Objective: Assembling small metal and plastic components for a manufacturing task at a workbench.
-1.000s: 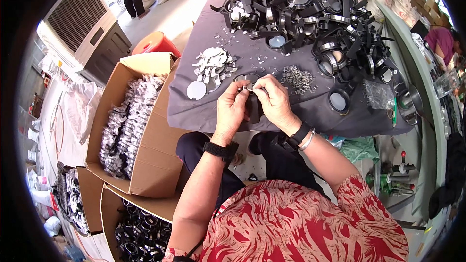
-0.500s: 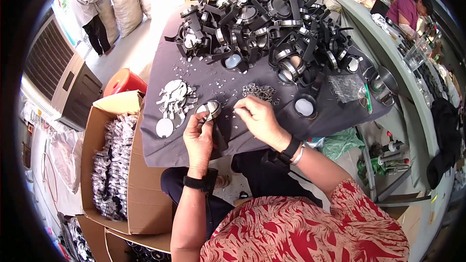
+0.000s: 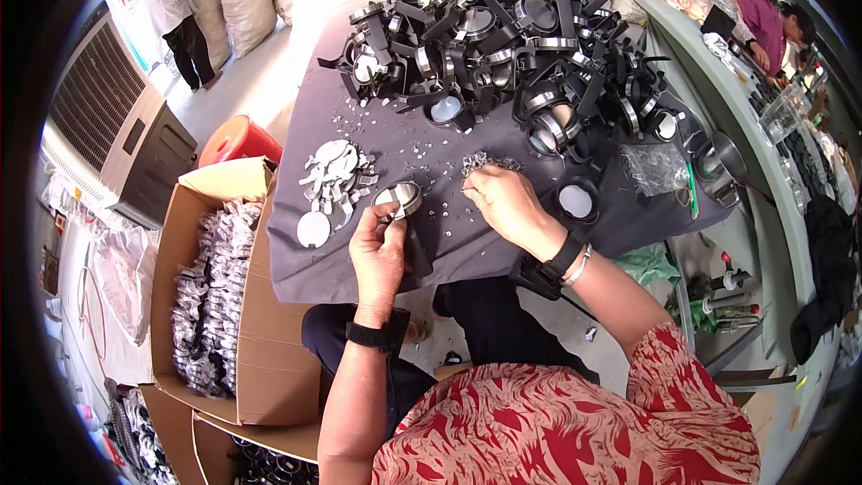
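Observation:
My left hand [image 3: 378,256] is closed on a round pot lid [image 3: 409,194] with a shiny metal rim. The lid's black handle points down toward the table's near edge. To its right, my right hand [image 3: 512,208] has its fingertips drawn together at the near side of a heap of small metal clips [image 3: 476,162]; what they pinch is hidden. Left of the held lid lies a pile of silver discs and metal strips [image 3: 337,168]. A black ring-shaped part with a pale disc [image 3: 576,202] sits just right of my right hand.
A large heap of black-handled, metal-rimmed parts [image 3: 485,49] covers the table's far side. A clear plastic bag [image 3: 653,169] and a metal cup [image 3: 718,162] lie at the right. A cardboard box [image 3: 278,350] of wrapped parts stands at left. Two other people are farther off.
My right hand has moved from near the held lid out to the heap of small metal clips. My left hand keeps its hold on the lid. The whole view has shifted slightly.

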Available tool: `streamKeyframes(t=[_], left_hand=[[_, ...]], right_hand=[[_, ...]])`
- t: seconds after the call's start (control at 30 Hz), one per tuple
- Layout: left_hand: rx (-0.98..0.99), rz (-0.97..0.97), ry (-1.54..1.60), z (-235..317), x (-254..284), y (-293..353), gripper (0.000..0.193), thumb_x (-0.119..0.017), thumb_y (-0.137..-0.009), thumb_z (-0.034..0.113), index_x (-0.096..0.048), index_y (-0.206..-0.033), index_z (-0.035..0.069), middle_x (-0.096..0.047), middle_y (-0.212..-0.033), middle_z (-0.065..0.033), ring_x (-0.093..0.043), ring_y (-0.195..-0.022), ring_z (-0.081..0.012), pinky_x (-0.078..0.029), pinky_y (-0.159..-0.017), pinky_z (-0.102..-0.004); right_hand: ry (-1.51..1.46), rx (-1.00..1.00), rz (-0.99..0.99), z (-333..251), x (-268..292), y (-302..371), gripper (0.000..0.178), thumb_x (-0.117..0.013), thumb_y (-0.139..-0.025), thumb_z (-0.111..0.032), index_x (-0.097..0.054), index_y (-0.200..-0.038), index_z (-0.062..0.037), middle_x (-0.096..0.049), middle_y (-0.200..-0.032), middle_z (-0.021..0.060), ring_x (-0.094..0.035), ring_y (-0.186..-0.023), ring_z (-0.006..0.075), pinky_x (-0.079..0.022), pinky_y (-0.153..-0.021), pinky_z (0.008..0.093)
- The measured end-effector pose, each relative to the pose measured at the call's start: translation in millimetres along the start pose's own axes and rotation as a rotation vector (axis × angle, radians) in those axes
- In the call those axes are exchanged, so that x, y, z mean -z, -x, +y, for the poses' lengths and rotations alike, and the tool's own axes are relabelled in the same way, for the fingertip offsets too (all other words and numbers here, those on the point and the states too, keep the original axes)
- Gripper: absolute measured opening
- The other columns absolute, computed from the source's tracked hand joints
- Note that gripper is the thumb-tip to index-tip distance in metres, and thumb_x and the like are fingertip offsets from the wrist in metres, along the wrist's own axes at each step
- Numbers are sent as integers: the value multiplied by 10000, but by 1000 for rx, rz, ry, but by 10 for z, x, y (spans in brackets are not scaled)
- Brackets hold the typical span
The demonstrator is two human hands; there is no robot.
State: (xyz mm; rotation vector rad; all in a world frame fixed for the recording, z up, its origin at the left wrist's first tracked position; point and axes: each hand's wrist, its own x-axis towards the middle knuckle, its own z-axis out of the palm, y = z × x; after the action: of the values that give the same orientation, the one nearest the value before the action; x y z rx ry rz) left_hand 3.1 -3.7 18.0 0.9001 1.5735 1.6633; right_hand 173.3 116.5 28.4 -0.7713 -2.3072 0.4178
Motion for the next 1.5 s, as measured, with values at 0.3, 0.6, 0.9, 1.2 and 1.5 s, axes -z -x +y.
streamKeyframes(t=[0.3, 0.6, 0.9, 1.2, 1.5], left_hand=[[-69, -36, 9, 19, -91, -9, 148, -531, -889, 30, -591, -1023, 49, -513, -643, 52, -391, -455, -13, -311, -381, -184], [-115, -1, -41, -17, -33, -12, 154, -527, -883, 13, -588, -1018, 55, -482, -636, 67, -373, -480, -5, -303, -378, -169], [-160, 34, -59, -57, 9, 12, 192, -501, -873, 13, -583, -1042, 52, -571, -764, 21, -398, -510, -19, -287, -417, -175], [-192, -40, -247, -77, 97, -60, 232, -529, -887, 83, -589, -1074, -41, -634, -964, -121, -569, -863, -208, -456, -799, -314], [-106, -42, -104, 15, -106, -39, 153, -520, -889, 51, -573, -1031, 38, -478, -589, 30, -400, -418, -42, -311, -386, -206]], right_hand=[[-2, 23, -66, -114, 124, 342, 116, -552, -870, -134, -606, -882, -33, -589, -800, 128, -609, -732, 343, -501, -627, 408], [159, -237, 372, 328, 1054, 738, 91, -560, -864, -148, -596, -860, -64, -588, -794, 133, -598, -709, 352, -485, -608, 425], [777, -244, -31, 1096, 1360, 988, 106, -526, -768, -77, -589, -770, 9, -576, -769, 175, -624, -701, 329, -513, -604, 420], [778, -172, -116, 1068, 1424, 996, 143, -503, -797, -77, -600, -803, 29, -606, -754, 177, -641, -682, 322, -526, -571, 419], [-344, -478, 222, 161, 1130, 542, 51, -596, -828, -33, -557, -796, -30, -577, -592, 70, -572, -475, 144, -418, -450, 264]])
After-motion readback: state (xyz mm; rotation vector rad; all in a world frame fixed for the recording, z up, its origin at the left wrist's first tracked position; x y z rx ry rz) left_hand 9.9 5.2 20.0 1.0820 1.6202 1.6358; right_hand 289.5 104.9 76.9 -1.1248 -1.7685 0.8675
